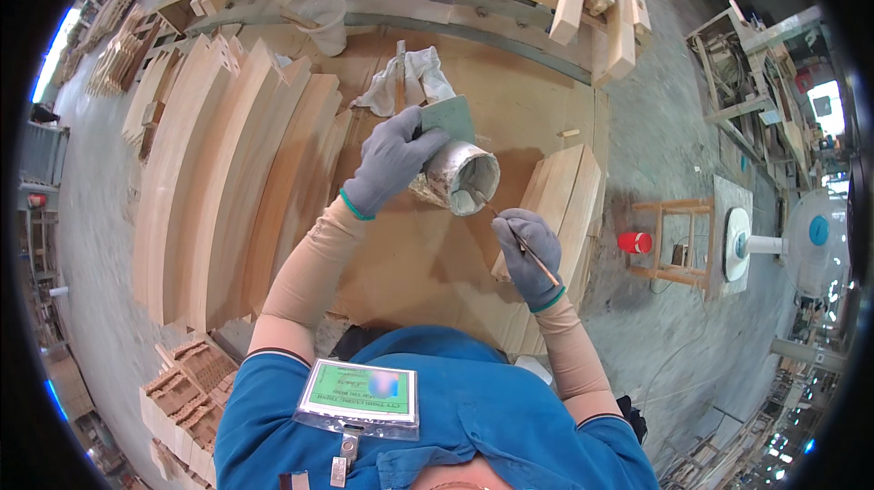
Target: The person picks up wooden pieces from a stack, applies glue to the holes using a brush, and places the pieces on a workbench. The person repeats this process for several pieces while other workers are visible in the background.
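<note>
Cardboard (410, 262) lay spread beneath my work, and above it I had both gloved hands raised. My left hand (396, 158), coming in from the upper left side, pinched a flat greenish piece (452, 117) between bent fingers; the same hand rested against the whitish, crusted container (442, 171). How firmly those fingers gripped the container I cannot tell, since its far side was hidden. It was tilted on its side, in front of me, its round mouth turned toward my right. My right hand (528, 249) was closed on a thin brown stick (539, 264), fingers pressed together around it, with its far tip at the lower edge of the container's mouth and its near end sticking out past my palm.

Beyond my left hand sat a crumpled white cloth (425, 76), a narrow wooden strip (399, 80) beside it. Long curved wooden pieces (232, 171) stood in a row on my left; shorter wooden blocks (575, 185) lay just beyond my right hand.
</note>
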{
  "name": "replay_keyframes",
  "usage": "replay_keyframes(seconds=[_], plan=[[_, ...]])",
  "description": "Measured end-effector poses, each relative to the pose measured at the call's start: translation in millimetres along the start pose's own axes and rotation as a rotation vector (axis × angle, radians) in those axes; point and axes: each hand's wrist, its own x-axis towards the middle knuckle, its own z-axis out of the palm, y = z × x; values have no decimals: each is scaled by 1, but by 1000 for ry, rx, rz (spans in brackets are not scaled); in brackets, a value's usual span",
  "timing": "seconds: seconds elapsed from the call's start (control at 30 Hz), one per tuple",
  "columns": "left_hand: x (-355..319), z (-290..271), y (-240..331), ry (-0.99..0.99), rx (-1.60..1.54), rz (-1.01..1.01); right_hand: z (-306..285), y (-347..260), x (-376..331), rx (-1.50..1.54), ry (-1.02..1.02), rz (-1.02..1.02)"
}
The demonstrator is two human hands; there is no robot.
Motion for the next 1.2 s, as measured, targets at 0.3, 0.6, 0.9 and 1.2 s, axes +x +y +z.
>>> replay_keyframes(seconds=[0.3, 0.6, 0.9, 1.2], plan=[[-38, -14, 48, -57, 80, 92, -65, -52, -1, -209, -376, -234], [21, -6, -18, -39, -110, 9, -108, -52, -51, -166, -43, -8], [53, -2, -61, -325, -8, -152, -131, -50, -128, 2, 283, 465], [-52, 110, 14, -283, 203, 238, -86, 60, -209, -425, 20, 656]])
